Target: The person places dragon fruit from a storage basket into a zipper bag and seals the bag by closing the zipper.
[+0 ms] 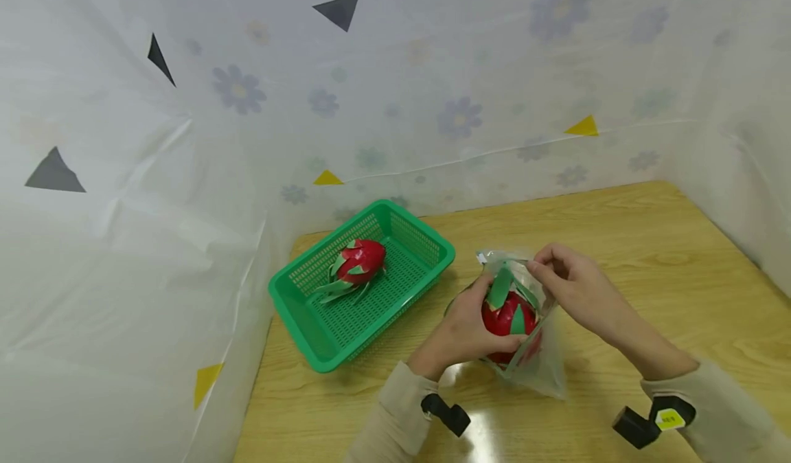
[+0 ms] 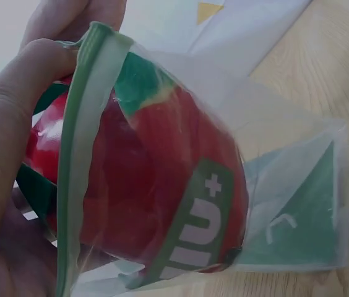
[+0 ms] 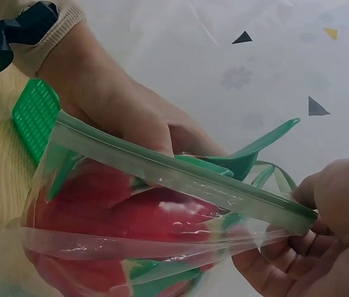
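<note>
A red dragon fruit (image 1: 505,320) with green leaf tips sits inside a clear zip bag (image 1: 544,375), its leafy end at the bag's mouth. My left hand (image 1: 462,327) grips this fruit at the opening, thumb on the near side and fingers beyond. With thumb and fingertips, my right hand (image 1: 581,291) pinches one end of the bag's green zip edge (image 3: 162,162). In the left wrist view, the fruit (image 2: 156,167) fills the upper bag, and green print with white letters shows on the plastic. Part of the left fingers is hidden behind the fruit.
Left of the hands stands a green perforated basket (image 1: 395,301), holding another dragon fruit (image 1: 367,257). Both are on a wooden table (image 1: 673,270). Pale plastic sheeting (image 1: 395,92) with flowers and triangles borders the table at the back and sides.
</note>
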`<state>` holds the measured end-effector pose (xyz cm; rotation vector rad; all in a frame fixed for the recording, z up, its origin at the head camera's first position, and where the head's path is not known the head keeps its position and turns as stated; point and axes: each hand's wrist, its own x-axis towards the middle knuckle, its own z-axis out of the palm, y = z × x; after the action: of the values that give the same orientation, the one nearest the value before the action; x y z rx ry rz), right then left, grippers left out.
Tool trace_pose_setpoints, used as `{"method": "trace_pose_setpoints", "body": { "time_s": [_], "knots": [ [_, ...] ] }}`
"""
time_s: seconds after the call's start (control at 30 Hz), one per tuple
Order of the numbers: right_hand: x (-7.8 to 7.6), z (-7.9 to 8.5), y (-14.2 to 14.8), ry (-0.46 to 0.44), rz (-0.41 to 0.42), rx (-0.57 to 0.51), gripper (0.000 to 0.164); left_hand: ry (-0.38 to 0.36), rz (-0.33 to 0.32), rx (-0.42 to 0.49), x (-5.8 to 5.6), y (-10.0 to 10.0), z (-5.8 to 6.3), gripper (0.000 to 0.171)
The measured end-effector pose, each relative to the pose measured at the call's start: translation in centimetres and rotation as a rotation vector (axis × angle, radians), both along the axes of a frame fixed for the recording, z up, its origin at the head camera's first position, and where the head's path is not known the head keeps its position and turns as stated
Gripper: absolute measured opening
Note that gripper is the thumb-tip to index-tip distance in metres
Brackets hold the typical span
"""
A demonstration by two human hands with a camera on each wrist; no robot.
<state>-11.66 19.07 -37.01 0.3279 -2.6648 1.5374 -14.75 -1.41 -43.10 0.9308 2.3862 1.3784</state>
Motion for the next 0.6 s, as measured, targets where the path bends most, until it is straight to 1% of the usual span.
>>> {"method": "trace_pose_setpoints", "body": {
  "time_s": [0.03,0.1,0.23,0.3,0.33,0.37,0.4,0.47,0.53,0.6],
  "knots": [
    [0.0,0.01,-0.05,0.013,-0.002,0.011,0.025,0.012,-0.003,-0.006,0.06,-0.04,0.07,0.074],
    [-0.01,0.0,-0.19,0.039,-0.005,0.023,0.023,0.067,-0.031,-0.027,0.14,-0.04,0.27,0.079],
    [-0.12,-0.18,-0.33,0.089,-0.002,0.049,0.018,0.245,-0.091,-0.119,0.22,0.1,0.43,0.088],
    [-0.17,-0.23,-0.28,0.093,-0.004,0.057,0.018,0.281,-0.102,-0.117,0.2,0.19,0.33,0.089],
    [-0.18,-0.25,-0.24,0.091,-0.005,0.06,0.019,0.275,-0.098,-0.097,0.17,0.23,0.23,0.087],
    [-0.15,-0.22,-0.19,0.088,-0.01,0.066,0.02,0.24,-0.09,-0.06,0.11,0.28,0.1,0.086],
    [-0.12,-0.18,-0.15,0.073,-0.011,0.06,0.021,0.189,-0.07,-0.014,0.09,0.3,-0.03,0.083],
    [-0.06,-0.15,-0.09,0.054,-0.002,0.046,0.023,0.07,-0.008,0.09,0.07,0.34,-0.28,0.077],
    [0.03,-0.11,-0.09,0.044,0.005,0.033,0.023,-0.027,0.068,0.177,0.09,0.41,-0.42,0.07],
    [0.14,-0.1,-0.08,0.04,0.014,0.014,0.023,-0.091,0.132,0.23,0.22,0.57,-0.42,0.066]
  ]
}}
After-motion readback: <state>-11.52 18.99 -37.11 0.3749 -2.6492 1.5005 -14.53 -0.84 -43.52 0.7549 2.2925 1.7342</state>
